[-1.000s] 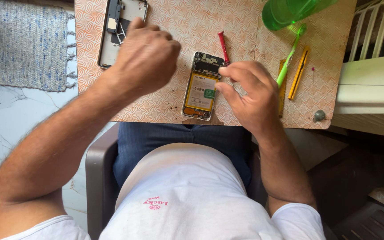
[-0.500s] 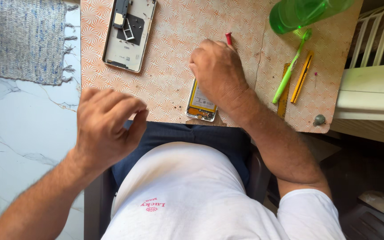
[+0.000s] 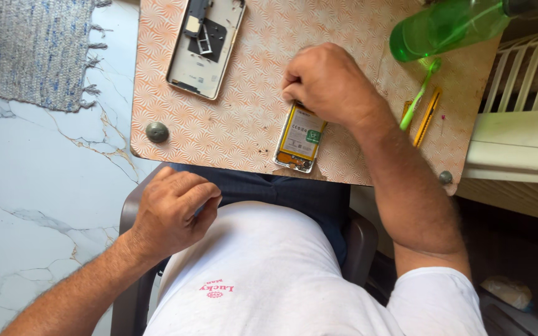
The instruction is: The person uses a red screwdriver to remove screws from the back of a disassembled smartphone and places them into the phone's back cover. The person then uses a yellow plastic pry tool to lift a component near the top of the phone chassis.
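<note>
Opened phone (image 3: 300, 138) now under right hand (image 3: 328, 84) alone

You had one label in view: a small green square sticker (image 3: 313, 135) on the opened phone's pale battery (image 3: 300, 138), near the table's front edge. No packages, signs or screens showed.

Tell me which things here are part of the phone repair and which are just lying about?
In use: opened phone under right hand; detached back cover.
Lying about: green spray bottle, green tool, yellow tool, rug. Left hand is off the table.
</note>
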### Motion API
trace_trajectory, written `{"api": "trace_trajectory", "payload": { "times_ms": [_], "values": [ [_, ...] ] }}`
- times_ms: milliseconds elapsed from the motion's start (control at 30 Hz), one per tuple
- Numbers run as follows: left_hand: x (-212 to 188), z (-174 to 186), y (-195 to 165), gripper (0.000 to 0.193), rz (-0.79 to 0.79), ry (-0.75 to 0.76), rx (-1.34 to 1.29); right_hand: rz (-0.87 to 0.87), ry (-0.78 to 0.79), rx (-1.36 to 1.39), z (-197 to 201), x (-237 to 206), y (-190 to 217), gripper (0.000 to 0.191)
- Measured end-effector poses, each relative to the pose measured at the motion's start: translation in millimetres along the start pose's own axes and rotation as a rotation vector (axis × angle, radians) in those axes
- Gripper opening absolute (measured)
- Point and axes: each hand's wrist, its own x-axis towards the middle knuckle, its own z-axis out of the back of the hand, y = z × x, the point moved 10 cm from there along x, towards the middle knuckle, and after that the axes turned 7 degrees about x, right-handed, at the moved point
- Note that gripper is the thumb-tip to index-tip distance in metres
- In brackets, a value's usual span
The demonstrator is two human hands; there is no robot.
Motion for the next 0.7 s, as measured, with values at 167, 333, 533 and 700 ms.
{"api": "trace_trajectory", "payload": {
  "times_ms": [167,333,533,700],
  "values": [
    [-18.2,-0.8,12.6,0.014,0.055,-0.002,0.007,0.027,-0.010,0.002,-1.0,-2.0,3.6,0.009],
    [-24.5,-3.7,21.5,0.011,0.082,0.013,0.014,0.022,-0.023,-0.211,-7.1,1.7,16.5,0.013],
    [-24.9,-9.5,24.8,0.009,0.100,0.022,0.000,-0.017,0.008,-0.398,-15.9,6.3,24.4,0.012],
    [-29.4,-16.3,27.5,0.009,0.116,0.043,-0.026,-0.152,0.120,-0.419,-31.5,5.0,10.2,0.012]
  ]
}}
